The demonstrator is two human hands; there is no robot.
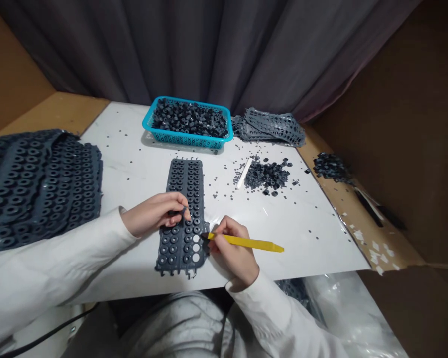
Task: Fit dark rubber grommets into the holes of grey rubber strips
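Note:
A dark grey rubber sheet (pixel 182 179) with rows of raised rings lies lengthwise in front of me. At its near right corner, 3 round openings show white. Above the middle of the sheet, my left hand (pixel 159 211) is closed, its thumb and fingertips pinching a small dark rubber piece (pixel 184 212). My right hand (pixel 233 243) is wrapped round a slim yellow tool (pixel 252 242) with a dark tip. That tip rests at the sheet's right edge, beside the openings; whether it touches the rubber, I cannot tell.
Stacked ringed sheets (pixel 41 184) lie at the left. At the back stands a blue basket (pixel 188 140) full of small dark pieces, beside a pile of perforated sheets (pixel 272 127). A heap of dark bits (pixel 269 175), a white stick (pixel 244 173) and black-handled tools (pixel 369 206) are at the right.

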